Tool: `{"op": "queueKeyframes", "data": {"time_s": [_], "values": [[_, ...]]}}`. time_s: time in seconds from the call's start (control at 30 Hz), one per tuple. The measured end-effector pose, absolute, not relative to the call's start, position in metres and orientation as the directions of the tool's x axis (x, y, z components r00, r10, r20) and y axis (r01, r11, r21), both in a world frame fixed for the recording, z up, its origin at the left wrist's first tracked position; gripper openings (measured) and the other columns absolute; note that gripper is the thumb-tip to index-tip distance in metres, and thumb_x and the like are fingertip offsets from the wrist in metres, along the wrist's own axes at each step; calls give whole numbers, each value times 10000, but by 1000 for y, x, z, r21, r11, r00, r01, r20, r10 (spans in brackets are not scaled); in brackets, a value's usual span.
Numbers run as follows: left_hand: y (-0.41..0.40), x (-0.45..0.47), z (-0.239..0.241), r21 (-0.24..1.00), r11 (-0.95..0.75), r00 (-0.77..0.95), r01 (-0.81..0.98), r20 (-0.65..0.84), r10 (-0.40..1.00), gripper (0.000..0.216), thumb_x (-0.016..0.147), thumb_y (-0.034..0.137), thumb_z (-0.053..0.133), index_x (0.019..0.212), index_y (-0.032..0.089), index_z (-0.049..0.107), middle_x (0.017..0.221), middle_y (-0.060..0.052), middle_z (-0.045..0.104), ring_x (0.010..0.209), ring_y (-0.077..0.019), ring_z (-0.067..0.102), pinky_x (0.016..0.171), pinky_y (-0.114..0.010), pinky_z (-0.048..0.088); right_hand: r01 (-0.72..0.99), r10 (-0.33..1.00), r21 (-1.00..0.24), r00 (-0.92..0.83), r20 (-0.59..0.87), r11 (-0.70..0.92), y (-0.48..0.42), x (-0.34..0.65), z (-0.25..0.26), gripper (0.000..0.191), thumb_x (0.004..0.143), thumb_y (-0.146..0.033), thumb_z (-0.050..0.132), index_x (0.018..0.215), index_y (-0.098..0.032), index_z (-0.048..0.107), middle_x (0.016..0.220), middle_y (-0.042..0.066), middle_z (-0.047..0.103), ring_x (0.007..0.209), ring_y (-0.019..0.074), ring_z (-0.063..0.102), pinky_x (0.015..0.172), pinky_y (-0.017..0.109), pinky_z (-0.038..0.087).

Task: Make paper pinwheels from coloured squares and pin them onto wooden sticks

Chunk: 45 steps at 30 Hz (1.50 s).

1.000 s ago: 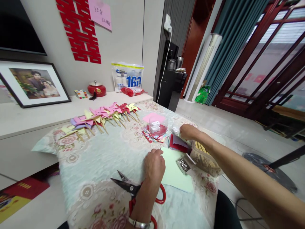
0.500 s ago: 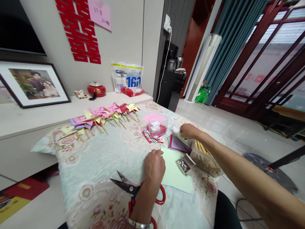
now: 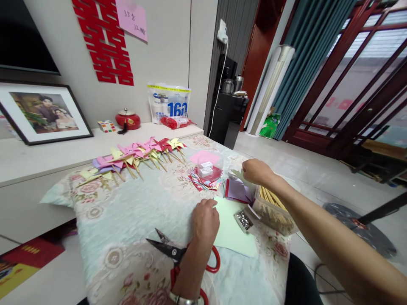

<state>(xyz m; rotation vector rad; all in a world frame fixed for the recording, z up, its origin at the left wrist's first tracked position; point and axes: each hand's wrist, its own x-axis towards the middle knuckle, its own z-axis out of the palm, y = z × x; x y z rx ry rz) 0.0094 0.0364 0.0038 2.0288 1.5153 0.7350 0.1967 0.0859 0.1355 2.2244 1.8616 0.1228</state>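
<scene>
My right hand [image 3: 258, 171] reaches over the right side of the table, fingers closed on a sheet of pale green paper [image 3: 237, 173]. Below that sheet lie purple paper squares [image 3: 238, 190] with red edges. My left hand [image 3: 205, 221] rests on the cloth at the left edge of a larger light green sheet [image 3: 229, 237]; its fingers are loosely bent, the thumb apart, the tips hidden. Red-handled scissors [image 3: 174, 252] lie with blades apart, partly under my left forearm. A small box of metal pins or studs [image 3: 244, 221] sits on the green sheet.
Finished paper pinwheels [image 3: 133, 152] lie in a row at the back left. A clear round container [image 3: 210, 167] stands on patterned paper. At the right edge is a plastic box of wooden sticks [image 3: 273, 212]. A cabinet ledge [image 3: 104, 146] runs behind the table.
My right hand has shifted slightly upward, and the pale green paper in it is lifted, showing more of the purple paper beneath. My left hand stays in place.
</scene>
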Motion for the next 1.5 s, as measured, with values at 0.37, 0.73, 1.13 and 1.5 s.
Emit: {"op": "queueKeyframes", "data": {"time_s": [0.37,0.73,1.13,1.5], "values": [[41,8,10,892,302,255,-337,-223,941,420,885,509,551,1000,124,672,950,-149,734,882,-245,701,789,-366,555,964,991,254,-98,87,73,17,133,120,214,868,-73,485,990,-157,639,909,115,716,780,210,682,619,271,421],[37,1,22,685,363,259,-632,-254,932,343,546,145,817,867,96,707,771,-72,764,865,-272,721,771,-320,568,839,749,201,-542,381,506,-18,129,56,186,936,-74,471,926,-162,634,906,77,694,874,223,619,895,403,435],[38,0,14,723,396,160,-566,-376,913,371,713,17,641,1069,112,683,838,-72,777,754,-223,746,666,-338,616,988,794,157,-101,599,7,-68,230,52,357,939,-179,510,1294,-149,539,1195,172,673,1052,298,624,982,512,342],[37,-2,15,738,367,144,-567,-351,925,370,724,4,655,1075,118,683,888,-93,779,813,-231,748,688,-335,617,977,837,207,-69,543,-54,-65,243,47,191,967,-125,476,1007,-187,652,822,63,749,824,227,668,951,446,308]]}}
